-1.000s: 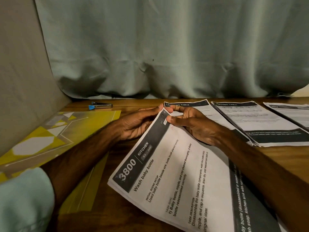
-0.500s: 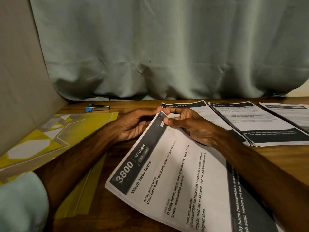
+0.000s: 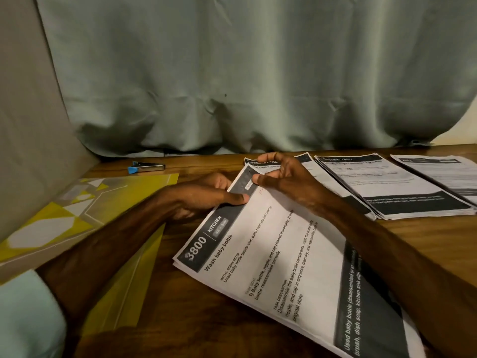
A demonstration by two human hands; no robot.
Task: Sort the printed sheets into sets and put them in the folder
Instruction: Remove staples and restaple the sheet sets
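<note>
Pinching the "3800 KITCHEN" sheet [image 3: 284, 254] are the left fingers [image 3: 236, 202]; right fingers [image 3: 268, 158] hover loosely spread.

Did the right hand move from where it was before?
Yes. The right hand shifted away from the person: its fingers, earlier at the corner of the Wash baby bottle sheet, now reach over the header of the far stack.

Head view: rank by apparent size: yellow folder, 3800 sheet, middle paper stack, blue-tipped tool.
1. 3800 sheet and yellow folder: too close to rank; the sheet is nearer and cropped, the folder partly behind the left arm.
2. middle paper stack.
3. blue-tipped tool, smallest by far.
</note>
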